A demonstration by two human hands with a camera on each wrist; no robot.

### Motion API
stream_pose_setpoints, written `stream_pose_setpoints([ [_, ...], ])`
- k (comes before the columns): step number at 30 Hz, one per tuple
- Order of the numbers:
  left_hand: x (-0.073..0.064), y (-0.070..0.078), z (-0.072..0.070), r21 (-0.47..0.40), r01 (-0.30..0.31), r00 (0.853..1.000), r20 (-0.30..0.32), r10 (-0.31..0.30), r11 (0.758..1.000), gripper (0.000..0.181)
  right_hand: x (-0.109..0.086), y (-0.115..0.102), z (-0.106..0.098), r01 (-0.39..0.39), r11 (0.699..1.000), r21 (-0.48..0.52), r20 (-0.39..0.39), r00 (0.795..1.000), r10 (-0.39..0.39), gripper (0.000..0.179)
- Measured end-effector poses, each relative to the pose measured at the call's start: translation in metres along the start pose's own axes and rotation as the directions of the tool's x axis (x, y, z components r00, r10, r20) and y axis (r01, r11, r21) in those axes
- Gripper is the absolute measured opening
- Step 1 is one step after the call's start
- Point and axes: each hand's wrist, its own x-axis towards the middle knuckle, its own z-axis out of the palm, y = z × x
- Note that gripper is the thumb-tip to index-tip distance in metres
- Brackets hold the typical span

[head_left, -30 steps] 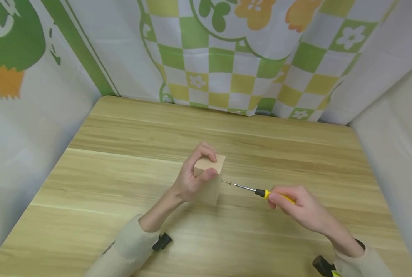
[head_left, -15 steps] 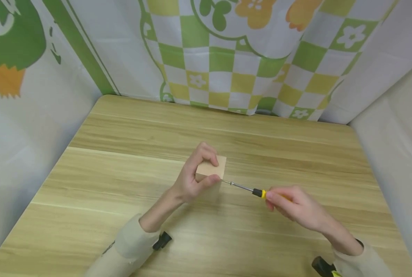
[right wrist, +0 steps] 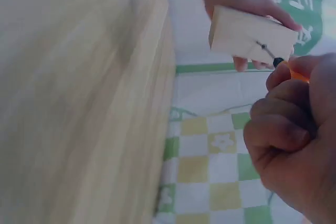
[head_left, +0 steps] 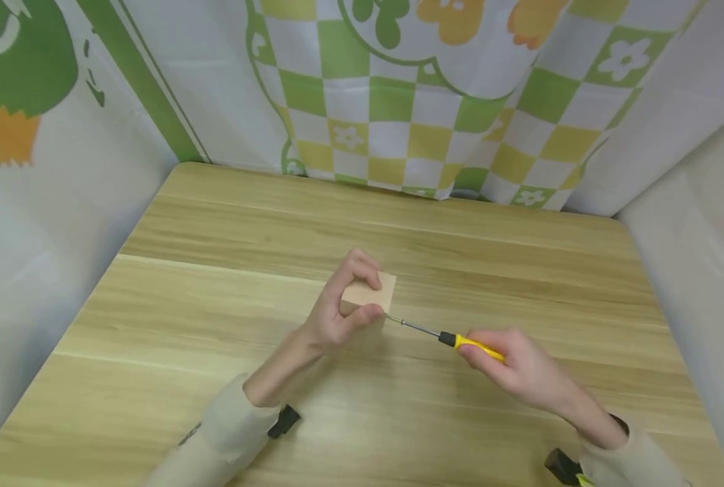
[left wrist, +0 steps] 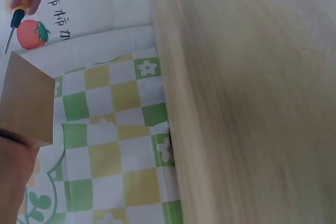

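Left hand (head_left: 330, 312): fingers bent round wooden block (head_left: 365, 295), which sits at the palm's two o'clock, over worktop (head_left: 508, 270); thumb along its six o'clock side. Right hand (head_left: 515, 368): fingers wrapped about yellow-handled screwdriver (head_left: 448, 337), shaft toward nine-to-ten, tip at screw (head_left: 394, 318). Screw meets block at four o'clock, just beside left thumb.

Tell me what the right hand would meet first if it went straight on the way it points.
The screw, then the block: the screwdriver in the right hand points at both. It seems to touch the screw, though depth is unclear.
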Motion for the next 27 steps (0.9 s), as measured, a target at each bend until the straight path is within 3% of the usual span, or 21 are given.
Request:
stream_pose_setpoints([
  [1, 0.000, 0.000, 0.000, -0.009, 0.029, 1.000, -0.009, -0.029, 1.000, 0.048, 0.002, -0.001, 0.000, 0.086, 0.989, -0.120, -0.038, 0.995, -0.091, 0.024],
  [2, -0.001, 0.001, 0.000, -0.015, 0.069, 0.997, -0.020, -0.069, 0.998, 0.049, 0.005, -0.002, 0.001, 0.172, 0.955, -0.242, -0.064, 0.979, -0.193, 0.022],
  [3, -0.002, 0.001, 0.000, -0.028, 0.113, 0.993, -0.026, -0.113, 0.993, 0.050, 0.007, -0.002, 0.000, 0.257, 0.897, -0.361, -0.076, 0.950, -0.303, 0.024],
  [5, -0.003, 0.001, 0.000, -0.067, 0.222, 0.974, -0.029, -0.224, 0.973, 0.049, 0.014, -0.005, -0.002, 0.376, 0.720, -0.584, -0.079, 0.856, -0.511, 0.031],
  [7, -0.005, 0.002, 0.001, -0.122, 0.356, 0.932, -0.019, -0.361, 0.926, 0.042, 0.020, -0.008, -0.005, 0.420, 0.551, -0.721, -0.054, 0.759, -0.649, 0.036],
  [8, -0.006, 0.003, 0.002, -0.146, 0.423, 0.903, -0.013, -0.429, 0.894, 0.037, 0.022, -0.010, -0.007, 0.424, 0.491, -0.761, -0.044, 0.722, -0.691, 0.036],
  [10, -0.007, 0.005, 0.002, -0.174, 0.525, 0.846, -0.003, -0.533, 0.833, 0.029, 0.026, -0.013, -0.010, 0.427, 0.428, -0.797, -0.039, 0.669, -0.742, 0.034],
  [12, -0.006, 0.008, 0.002, -0.174, 0.579, 0.808, -0.010, -0.589, 0.796, 0.024, 0.026, -0.013, -0.010, 0.419, 0.448, -0.789, -0.056, 0.678, -0.733, 0.033],
  [14, -0.006, 0.010, 0.001, -0.125, 0.569, 0.817, -0.033, -0.576, 0.813, 0.024, 0.024, -0.009, -0.007, 0.401, 0.519, -0.755, -0.088, 0.722, -0.686, 0.032],
  [15, -0.006, 0.011, 0.001, -0.105, 0.556, 0.826, -0.041, -0.563, 0.824, 0.025, 0.022, -0.006, -0.005, 0.389, 0.575, -0.720, -0.105, 0.758, -0.644, 0.031],
  [16, -0.006, 0.011, 0.001, -0.063, 0.531, 0.844, -0.050, -0.534, 0.845, 0.026, 0.019, -0.002, -0.004, 0.375, 0.635, -0.675, -0.119, 0.794, -0.596, 0.029],
  [18, -0.007, 0.009, 0.001, 0.021, 0.455, 0.890, -0.050, -0.453, 0.890, 0.030, 0.013, 0.005, -0.002, 0.328, 0.765, -0.555, -0.145, 0.867, -0.477, 0.021],
  [19, -0.007, 0.009, 0.001, 0.056, 0.413, 0.910, -0.050, -0.411, 0.909, 0.033, 0.010, 0.008, -0.002, 0.303, 0.820, -0.486, -0.152, 0.894, -0.421, 0.015],
  [21, -0.008, 0.008, 0.001, 0.085, 0.349, 0.937, -0.051, -0.345, 0.933, 0.040, 0.005, 0.012, -0.003, 0.244, 0.909, -0.338, -0.161, 0.937, -0.311, 0.003],
  [23, -0.008, 0.007, 0.001, 0.103, 0.286, 0.958, -0.050, -0.282, 0.953, 0.046, 0.002, 0.012, -0.006, 0.166, 0.958, -0.232, -0.161, 0.965, -0.206, 0.015],
  [27, -0.006, 0.010, 0.002, 0.090, 0.207, 0.978, -0.037, -0.205, 0.974, 0.050, -0.002, 0.010, -0.009, 0.041, 0.994, -0.102, -0.121, 0.991, -0.053, 0.027],
])
